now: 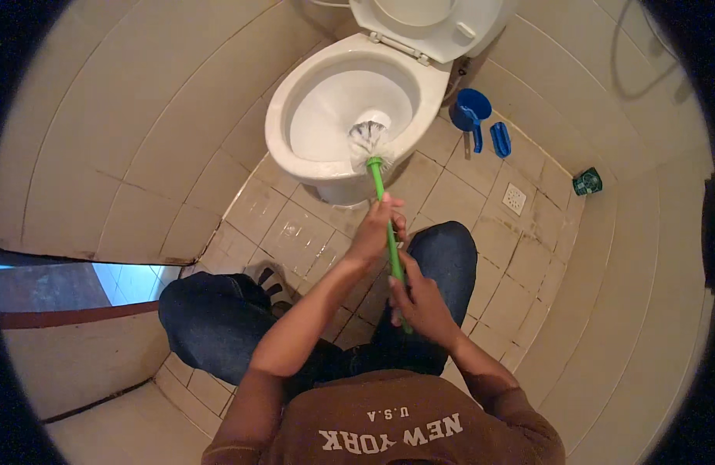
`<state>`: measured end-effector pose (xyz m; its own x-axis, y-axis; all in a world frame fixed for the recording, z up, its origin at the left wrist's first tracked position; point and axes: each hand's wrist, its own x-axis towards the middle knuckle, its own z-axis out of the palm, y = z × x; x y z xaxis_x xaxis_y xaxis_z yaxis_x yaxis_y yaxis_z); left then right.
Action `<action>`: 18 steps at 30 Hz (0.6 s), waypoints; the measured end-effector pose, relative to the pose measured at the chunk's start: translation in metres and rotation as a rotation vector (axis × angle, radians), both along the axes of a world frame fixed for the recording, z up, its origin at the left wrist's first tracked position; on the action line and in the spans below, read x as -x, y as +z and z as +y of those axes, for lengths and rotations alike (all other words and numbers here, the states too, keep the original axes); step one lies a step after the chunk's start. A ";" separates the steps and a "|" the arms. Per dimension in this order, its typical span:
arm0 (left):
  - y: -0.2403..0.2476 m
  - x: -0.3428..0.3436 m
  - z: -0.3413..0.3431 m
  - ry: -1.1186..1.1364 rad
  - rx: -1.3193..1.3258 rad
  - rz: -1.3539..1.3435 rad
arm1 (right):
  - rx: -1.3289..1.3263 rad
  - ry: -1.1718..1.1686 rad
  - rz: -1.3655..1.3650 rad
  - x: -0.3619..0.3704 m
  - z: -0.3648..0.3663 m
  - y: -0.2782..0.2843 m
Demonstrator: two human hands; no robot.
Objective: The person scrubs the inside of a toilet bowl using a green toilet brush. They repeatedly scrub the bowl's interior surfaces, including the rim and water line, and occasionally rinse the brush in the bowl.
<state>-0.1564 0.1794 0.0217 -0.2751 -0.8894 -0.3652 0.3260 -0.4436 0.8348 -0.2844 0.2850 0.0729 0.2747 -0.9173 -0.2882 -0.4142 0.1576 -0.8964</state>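
Note:
A toilet brush with a long green handle (pixel 377 180) runs from my hands toward the toilet. Its white bristle head (pixel 365 144) is over the front of the toilet bowl (pixel 275 128), at the inner edge of the rim. My left hand (pixel 370 236) is closed round the middle of the handle. Closer to me, my right hand (pixel 421 301) grips the handle near its end, whose tip shows below the fingers. The toilet's seat and lid (pixel 450 48) are raised at the back.
Right of the toilet, a blue dipper (pixel 471 108) and a blue scrub brush (pixel 501 139) lie on the tiled floor. A floor drain (pixel 515 198) and a dark green container (pixel 587 182) are farther right. Tiled walls stand close on both sides; my knees flank the arms.

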 end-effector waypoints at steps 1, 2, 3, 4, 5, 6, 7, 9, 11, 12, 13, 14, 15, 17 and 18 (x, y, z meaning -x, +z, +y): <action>0.009 -0.005 0.002 -0.025 -0.053 0.009 | 0.069 -0.014 -0.022 -0.003 -0.008 0.003; 0.016 -0.012 0.008 -0.051 -0.106 0.017 | 0.139 -0.028 -0.042 -0.007 -0.016 0.006; 0.026 -0.025 0.020 -0.064 -0.164 0.011 | 0.205 -0.031 -0.077 -0.015 -0.022 0.009; 0.034 -0.037 0.037 -0.079 -0.146 0.018 | 0.229 0.023 0.006 -0.018 -0.029 0.012; 0.042 -0.048 0.056 -0.097 -0.127 0.027 | 0.253 0.074 0.092 -0.020 -0.036 0.015; 0.061 -0.053 0.071 -0.115 -0.253 0.075 | 0.275 0.127 0.177 -0.023 -0.042 0.017; 0.074 -0.059 0.083 -0.128 -0.376 0.123 | 0.497 0.075 0.183 -0.027 -0.049 0.017; 0.038 -0.098 0.102 -0.224 -0.368 0.165 | 0.884 0.072 0.137 -0.039 -0.067 0.016; 0.033 -0.102 0.102 -0.214 -0.405 0.155 | 1.144 0.235 0.040 -0.044 -0.094 0.010; 0.048 -0.091 0.099 -0.150 -0.441 0.123 | 1.235 0.363 -0.025 -0.041 -0.109 0.002; 0.058 -0.083 0.097 -0.077 -0.471 0.087 | 1.211 0.388 0.023 -0.039 -0.119 -0.011; 0.058 -0.073 0.088 -0.111 -0.461 0.007 | 1.186 0.411 0.073 -0.035 -0.127 -0.028; 0.056 -0.062 0.073 -0.141 -0.451 -0.071 | 1.159 0.437 0.122 -0.031 -0.139 -0.046; 0.050 -0.039 0.037 -0.165 -0.388 -0.116 | 1.257 0.267 0.182 -0.014 -0.185 -0.073; 0.039 -0.032 0.014 -0.144 -0.334 -0.077 | 1.241 0.224 0.173 -0.011 -0.206 -0.068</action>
